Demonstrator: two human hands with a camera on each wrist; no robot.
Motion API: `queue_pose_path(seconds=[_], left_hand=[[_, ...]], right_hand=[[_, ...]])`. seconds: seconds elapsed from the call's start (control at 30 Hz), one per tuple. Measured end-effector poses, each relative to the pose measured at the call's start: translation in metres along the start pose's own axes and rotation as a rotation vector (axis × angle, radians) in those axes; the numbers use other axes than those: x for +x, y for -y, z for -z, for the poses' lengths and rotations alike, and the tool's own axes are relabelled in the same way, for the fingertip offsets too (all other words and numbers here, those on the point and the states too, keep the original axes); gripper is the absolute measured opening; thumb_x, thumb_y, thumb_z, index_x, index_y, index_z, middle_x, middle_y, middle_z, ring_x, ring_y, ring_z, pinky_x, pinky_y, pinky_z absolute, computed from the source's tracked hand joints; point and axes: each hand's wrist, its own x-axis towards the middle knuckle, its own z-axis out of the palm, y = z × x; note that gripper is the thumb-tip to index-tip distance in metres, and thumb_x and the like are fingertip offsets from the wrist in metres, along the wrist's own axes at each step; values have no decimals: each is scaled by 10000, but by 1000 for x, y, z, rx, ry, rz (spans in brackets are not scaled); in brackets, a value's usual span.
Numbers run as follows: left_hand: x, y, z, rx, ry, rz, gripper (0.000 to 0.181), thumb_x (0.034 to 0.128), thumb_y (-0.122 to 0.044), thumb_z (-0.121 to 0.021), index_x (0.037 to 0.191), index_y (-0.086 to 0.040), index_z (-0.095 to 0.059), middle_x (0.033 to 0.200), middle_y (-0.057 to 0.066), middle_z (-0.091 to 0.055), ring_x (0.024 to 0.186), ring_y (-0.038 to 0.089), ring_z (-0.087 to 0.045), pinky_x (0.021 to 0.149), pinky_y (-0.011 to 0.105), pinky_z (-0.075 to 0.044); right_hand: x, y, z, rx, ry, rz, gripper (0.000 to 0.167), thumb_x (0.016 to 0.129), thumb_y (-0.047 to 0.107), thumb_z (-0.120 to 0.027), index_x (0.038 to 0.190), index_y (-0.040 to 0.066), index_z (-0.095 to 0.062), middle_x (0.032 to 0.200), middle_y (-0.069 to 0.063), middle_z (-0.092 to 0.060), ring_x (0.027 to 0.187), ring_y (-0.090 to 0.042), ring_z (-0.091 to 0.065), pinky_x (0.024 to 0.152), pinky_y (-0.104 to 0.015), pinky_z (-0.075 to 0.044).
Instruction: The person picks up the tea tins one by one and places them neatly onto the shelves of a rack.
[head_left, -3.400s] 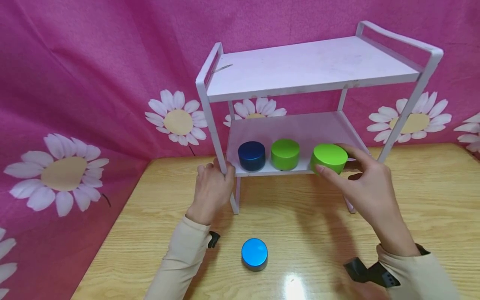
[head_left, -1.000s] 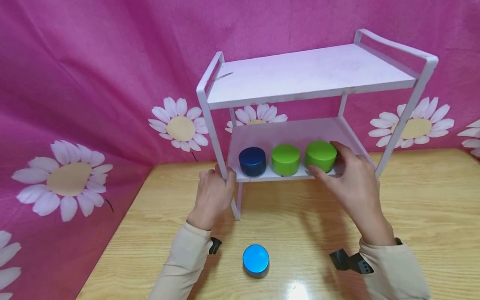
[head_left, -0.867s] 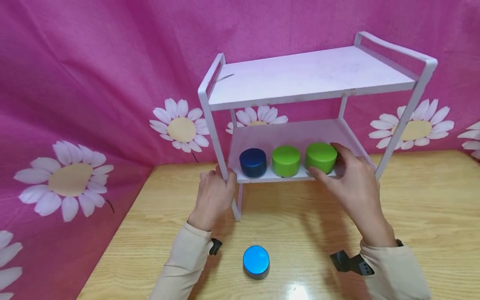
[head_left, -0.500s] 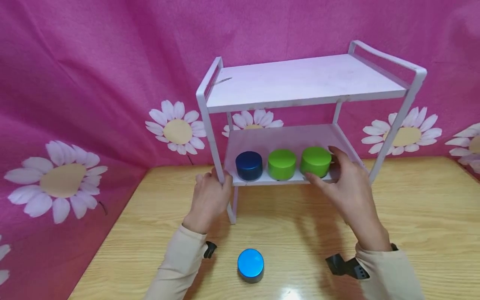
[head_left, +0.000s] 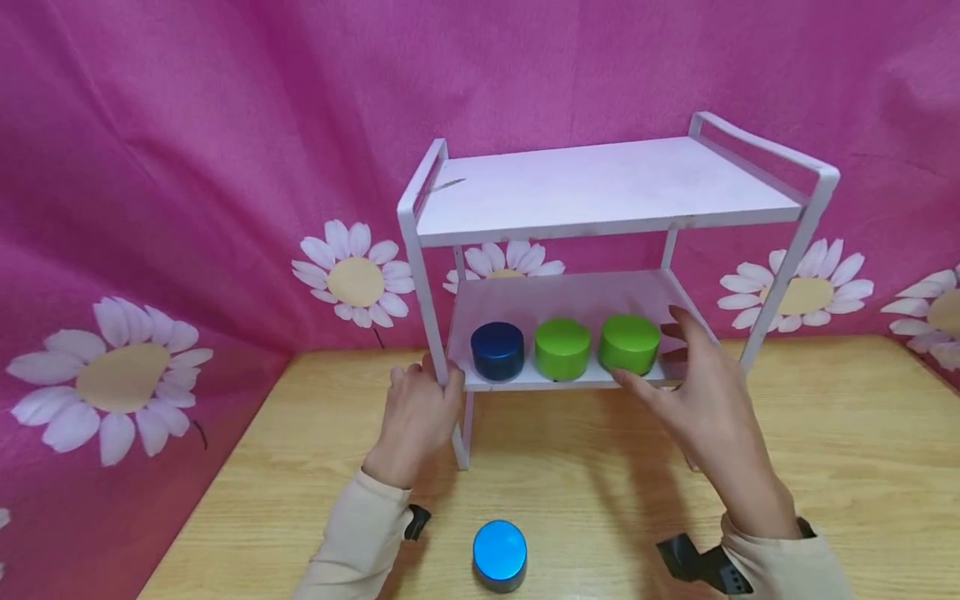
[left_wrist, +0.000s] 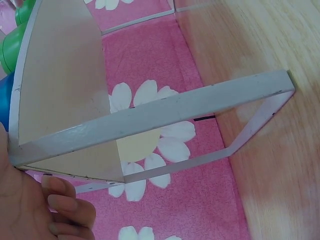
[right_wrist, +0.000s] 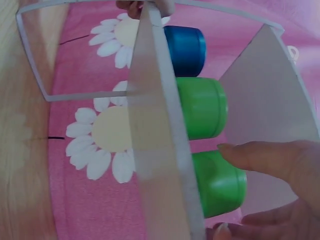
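Note:
A white two-tier shelf rack [head_left: 600, 227] stands on the table. On its lower tier sit, in a row, a dark blue round tin [head_left: 498, 351], a green round tin [head_left: 562, 348] and another green tin [head_left: 629, 343] at the right. My left hand [head_left: 420, 417] grips the rack's front left post at the lower tier; its curled fingers [left_wrist: 70, 205] show in the left wrist view. Around the right green tin my right hand [head_left: 708, 408] is spread, the fingers apart from it. Its thumb [right_wrist: 260, 157] is close to the tin; whether it touches is unclear.
A bright blue-topped round tin [head_left: 500, 554] stands on the wooden table [head_left: 585, 483] near the front, between my forearms. Behind the rack hangs a pink cloth [head_left: 570, 67] with daisies. The rack's upper tier overhangs the row of tins.
My right hand has brought the right green tin back and left onto the lower tier, then loosened its fingers from it. The left hand keeps its grip; the head view has shifted slightly.

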Motion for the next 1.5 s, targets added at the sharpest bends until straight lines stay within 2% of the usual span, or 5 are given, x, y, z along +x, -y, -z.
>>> queue_pose_path(seconds=[0.57,0.83,1.0,1.3,1.5], left_hand=[[2,1,0,-4,-14,-19,376,986,-345,-356,1119,-30,-510,839,91,-512,885,265,-416,686,370,-389],[5,0,1,-1,-47,-33,344,979,-334,-379,1078,-33,-514,812,84,-515,863,263,-428,683,364,-393],[3,1,-1,4,-51,-41,346,979,-325,-401,1089,-26,-534,795,69,-525,845,255,-425,672,354,-381],[-6,7,-7,9,-51,-52,347,991,-319,-395,1079,-15,-537,760,55,-517,818,249,-426,656,350,-367],[0,3,-1,8,-51,-73,345,989,-328,-396,1062,-14,-519,760,61,-521,827,261,-433,670,352,-366]], right_hand=[[-4,15,9,-90,-102,43,881,716,201,-841,1423,-19,-362,1224,-274,-577,1009,-445,-602,686,-540,-500],[-17,29,6,-143,-190,217,897,627,102,-886,1389,2,-421,1152,-187,-599,939,-352,-591,606,-507,-481],[-32,28,-7,-165,-163,297,911,588,89,-908,1369,8,-445,1149,-179,-599,918,-321,-596,656,-538,-526],[-65,18,-32,-176,-91,432,853,578,155,-914,1322,35,-514,1168,-87,-622,913,-161,-589,709,-373,-551],[-73,17,-44,-30,138,416,673,674,199,-870,1265,100,-566,1125,17,-623,857,-79,-553,650,-232,-495]])
